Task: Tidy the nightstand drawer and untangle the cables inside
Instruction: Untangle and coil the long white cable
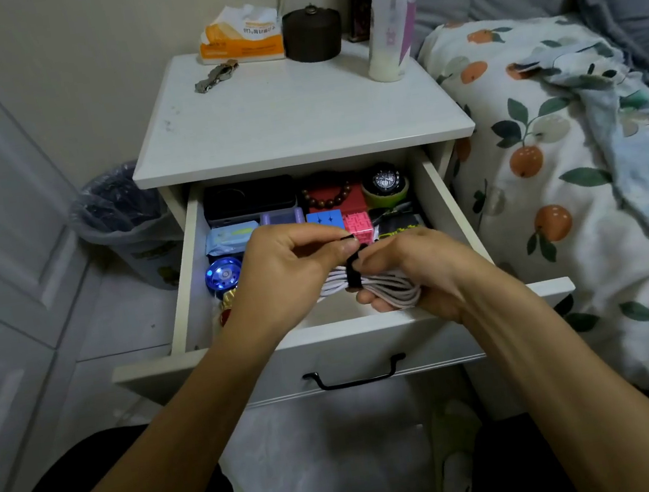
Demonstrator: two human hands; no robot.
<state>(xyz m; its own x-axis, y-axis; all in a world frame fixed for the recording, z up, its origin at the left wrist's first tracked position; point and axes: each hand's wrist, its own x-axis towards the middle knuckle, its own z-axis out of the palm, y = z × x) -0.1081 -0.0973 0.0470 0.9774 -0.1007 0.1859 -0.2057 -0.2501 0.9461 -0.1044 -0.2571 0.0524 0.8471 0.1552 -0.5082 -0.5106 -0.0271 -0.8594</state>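
The white nightstand drawer (188, 265) stands pulled out. Above its front half I hold a coiled white cable (393, 286) with a black strap (353, 273) wrapped round its middle. My left hand (289, 271) pinches the strap's free end between thumb and fingers. My right hand (413, 266) grips the coil from the right, fingers curled under it. Inside the drawer lie a black case (249, 200), a wooden bead bracelet (328, 195) on a red box, a watch in a green holder (385, 185), blue and pink cubes (342, 222), a tissue pack (230, 238) and a blue yo-yo (222, 272).
On the nightstand top (296, 116) stand a tissue pack (241, 36), a dark round jar (312, 35), a tall white bottle (390, 15) and a metal watch (215, 75). A bin with a liner (122, 215) sits left; a bed with fruit-print bedding (554, 171) lies right.
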